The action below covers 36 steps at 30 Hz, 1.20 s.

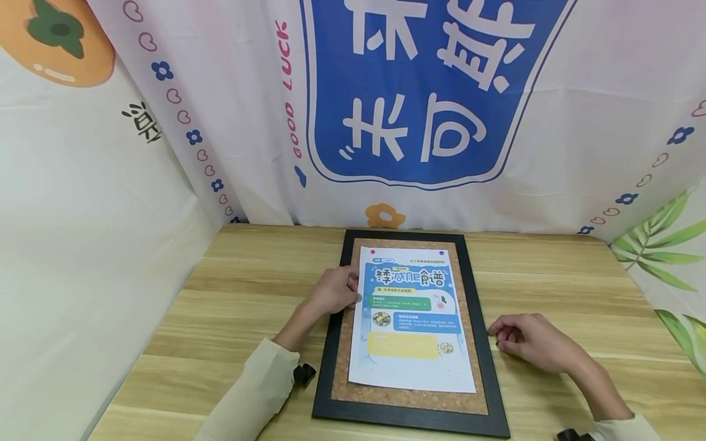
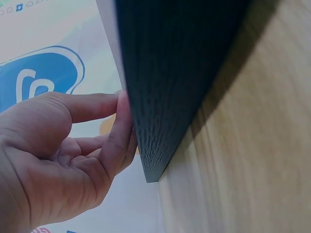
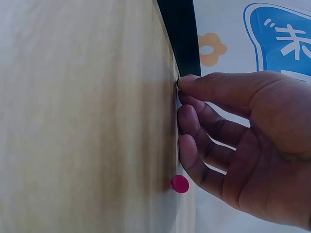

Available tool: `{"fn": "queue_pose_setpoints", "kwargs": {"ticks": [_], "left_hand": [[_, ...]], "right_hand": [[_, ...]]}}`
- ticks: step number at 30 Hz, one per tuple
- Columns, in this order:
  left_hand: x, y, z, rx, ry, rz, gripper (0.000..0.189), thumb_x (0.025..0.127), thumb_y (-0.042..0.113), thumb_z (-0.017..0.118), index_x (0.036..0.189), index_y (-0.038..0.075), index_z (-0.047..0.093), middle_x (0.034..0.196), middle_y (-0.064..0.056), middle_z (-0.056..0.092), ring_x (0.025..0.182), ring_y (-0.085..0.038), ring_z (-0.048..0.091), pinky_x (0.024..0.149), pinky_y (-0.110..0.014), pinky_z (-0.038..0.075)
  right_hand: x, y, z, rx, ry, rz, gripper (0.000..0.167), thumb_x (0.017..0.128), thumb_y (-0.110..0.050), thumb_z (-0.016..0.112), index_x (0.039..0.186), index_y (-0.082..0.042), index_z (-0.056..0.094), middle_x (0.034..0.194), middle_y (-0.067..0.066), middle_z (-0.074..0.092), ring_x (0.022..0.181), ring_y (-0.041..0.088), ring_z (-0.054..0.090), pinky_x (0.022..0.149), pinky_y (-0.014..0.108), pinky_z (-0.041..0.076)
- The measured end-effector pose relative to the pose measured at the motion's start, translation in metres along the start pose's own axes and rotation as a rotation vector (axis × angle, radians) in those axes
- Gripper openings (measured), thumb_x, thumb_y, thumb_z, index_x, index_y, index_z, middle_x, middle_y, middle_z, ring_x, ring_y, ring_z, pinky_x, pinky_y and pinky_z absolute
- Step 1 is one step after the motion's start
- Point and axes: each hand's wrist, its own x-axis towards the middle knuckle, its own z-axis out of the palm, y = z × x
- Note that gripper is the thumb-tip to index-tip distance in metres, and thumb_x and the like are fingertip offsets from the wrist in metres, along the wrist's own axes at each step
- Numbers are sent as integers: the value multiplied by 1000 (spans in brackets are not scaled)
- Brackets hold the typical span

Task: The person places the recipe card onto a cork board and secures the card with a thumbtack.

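Observation:
A printed poster (image 1: pixel 408 373) lies on a cork board (image 1: pixel 342 367) with a black frame (image 1: pixel 410 419). A pink pushpin (image 1: pixel 372 252) and a dark blue pushpin (image 1: pixel 441 253) sit at its top corners. My left hand (image 1: pixel 331 291) reaches over the frame and holds the poster's left edge by thumb and fingers. In the left wrist view the frame hides those fingertips. Right of the board, my right hand (image 1: pixel 529 340) pinches a small dark pushpin (image 3: pixel 178 83), mostly covered by the fingertips. Beside its lower fingers stands a red pushpin (image 3: pixel 180 184), hidden in the head view.
The board rests on a wood-grain table (image 1: pixel 220 306), toward its front edge. A white printed curtain (image 1: pixel 265 153) hangs right behind the table, with a further white cloth (image 1: pixel 72 245) at the left side. Table surface extends to both sides of the board.

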Motion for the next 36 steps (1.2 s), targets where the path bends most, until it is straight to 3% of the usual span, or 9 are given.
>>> {"fn": "queue_pose_setpoints", "kwargs": {"ticks": [15,22,36], "left_hand": [[1,-1,2,-8,5,-2,51,95,-2,77,143,-3,60,98,-12,70,67,-17,69,59,-25,59],[2,-2,2,-16,6,13,50,95,-3,76,142,-3,60,96,-11,70,66,-17,68,59,-25,59],[1,-1,1,-20,5,16,50,95,-3,76,142,-3,60,96,-12,70,67,-17,68,59,-24,59]], "right_hand": [[0,-9,-6,1,23,-20,16,97,-5,73,110,-13,77,91,-10,71,82,-3,60,72,22,56],[5,-21,-6,24,53,-82,12,99,-10,74,110,-14,79,94,-10,73,84,-2,62,72,23,58],[13,-38,-8,40,65,-41,10,101,-12,72,107,-18,79,91,-9,71,83,3,61,72,24,56]]}}
